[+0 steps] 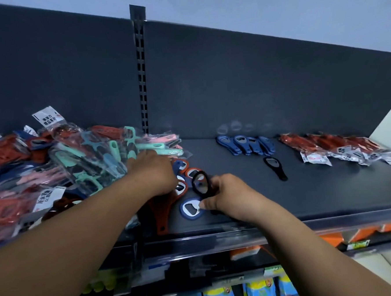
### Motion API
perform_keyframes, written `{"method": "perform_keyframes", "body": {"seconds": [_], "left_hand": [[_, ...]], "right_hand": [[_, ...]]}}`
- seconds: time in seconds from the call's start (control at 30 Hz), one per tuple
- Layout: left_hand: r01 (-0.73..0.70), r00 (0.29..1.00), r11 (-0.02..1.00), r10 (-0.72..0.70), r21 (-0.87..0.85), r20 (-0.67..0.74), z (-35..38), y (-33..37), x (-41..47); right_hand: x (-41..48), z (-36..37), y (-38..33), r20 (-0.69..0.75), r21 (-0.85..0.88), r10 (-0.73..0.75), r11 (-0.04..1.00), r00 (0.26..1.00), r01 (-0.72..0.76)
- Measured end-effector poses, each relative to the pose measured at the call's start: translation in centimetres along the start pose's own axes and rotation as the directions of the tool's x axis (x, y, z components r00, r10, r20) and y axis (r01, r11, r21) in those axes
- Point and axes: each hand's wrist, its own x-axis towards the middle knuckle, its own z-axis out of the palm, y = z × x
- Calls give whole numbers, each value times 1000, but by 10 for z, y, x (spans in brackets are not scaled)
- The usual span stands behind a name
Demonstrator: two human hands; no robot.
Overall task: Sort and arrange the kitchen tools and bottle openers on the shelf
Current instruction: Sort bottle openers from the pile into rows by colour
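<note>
The right hand (227, 196) was pinching a black opener (201, 183) by its handle. The round head stood up, lifted a little above the shelf (239, 202), and the thumb of the same hand was touching the rim of a blue opener (191, 209) that lay flat just in front of it.

The left hand (153, 171) was reaching down onto the loose red and blue openers (182, 165) at the edge of the heap of packets (64, 160). Its back was turned to the camera and the fingertips were hidden, so I cannot tell whether it was gripping anything.

The place that matters for the next move, in my judgement, was the second black opener (275, 168). It lay alone on the bare shelf, to the right of the right hand and somewhat further back. Its long axis ran from back-left to front-right, with the head toward the back wall. Behind it stood a neat row of blue openers (247, 144), and further right the red packets (341, 149).

The right hand was clearly the nearer one, and the left was well apart from this place. So the held opener probably needed to travel right and back, and to be turned so that its handle lay parallel beside the other black one.
</note>
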Motion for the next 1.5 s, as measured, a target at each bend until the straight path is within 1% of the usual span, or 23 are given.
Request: {"method": "perform_keyframes", "body": {"seconds": [0.07,0.13,0.2,0.3,0.4,0.5,0.57,0.63,0.7,0.77,0.8,0.87,0.93,0.97,1.03,1.2,1.27,1.3,1.33,1.37,1.43,1.47,1.5], "left_hand": [[22,999,1000,-22,-10,33,-2,2,2],[51,996,999,-49,-20,71,-5,6,4],[75,994,997,-72,-36,85,-8,8,4],[95,994,989,-88,-116,70,-10,11,4],[86,996,950,-75,-301,48,-6,11,3],[44,997,870,-66,-491,-27,-4,15,3],[3,991,820,-79,-572,-109,-9,24,2],[-57,987,762,-56,-645,-153,-17,39,1],[-100,988,709,-15,-699,-156,-22,58,1],[-102,991,660,-1,-744,-136,-23,78,1],[-84,994,619,1,-781,-107,-23,87,1],[-22,1000,520,10,-854,-19,-20,102,1],[33,999,486,14,-873,46,-16,112,5],[54,998,483,10,-874,67,-13,115,7],[77,996,474,3,-877,89,-9,119,10],[85,996,429,-33,-899,78,-2,120,12],[70,998,418,-27,-906,65,-2,119,10],[58,998,416,-12,-907,59,-2,118,9],[46,998,417,11,-908,56,-3,117,7],[34,998,420,40,-907,55,-5,117,5],[15,994,414,91,-910,58,-8,116,2],[12,993,403,103,-915,59,-10,116,0],[13,993,389,103,-921,58,-12,114,-1]], "right_hand": [[-1,-7,8,-10,198,-20,980,1000,21],[-2,-21,18,-88,369,20,929,996,14],[-1,-40,29,-149,388,88,921,985,-23],[6,-67,50,-171,284,155,953,973,-102],[20,-82,70,-196,155,197,974,961,-168],[31,-90,84,-257,30,210,977,943,-210],[34,-92,89,-318,-73,172,976,932,-205],[30,-93,93,-377,-177,133,961,917,-212],[25,-94,98,-435,-279,67,938,898,-205],[20,-97,108,-470,-393,-66,909,880,-142],[19,-99,114,-437,-452,-133,887,889,-89],[18,-103,127,-251,-531,-207,846,946,44],[17,-105,137,-55,-529,-203,836,978,144],[17,-105,141,3,-518,-192,839,981,166],[17,-105,147,39,-511,-186,841,982,179],[17,-104,147,18,-529,-214,827,977,191],[16,-104,143,-94,-484,-291,849,952,212],[14,-104,137,-175,-415,-334,878,926,239],[13,-105,130,-238,-309,-350,912,906,271],[11,-105,121,-260,-167,-334,940,906,298],[8,-99,101,-170,133,-271,946,947,295],[7,-94,94,-133,198,-264,938,955,286],[9,-88,89,-126,191,-268,938,955,288]]}}
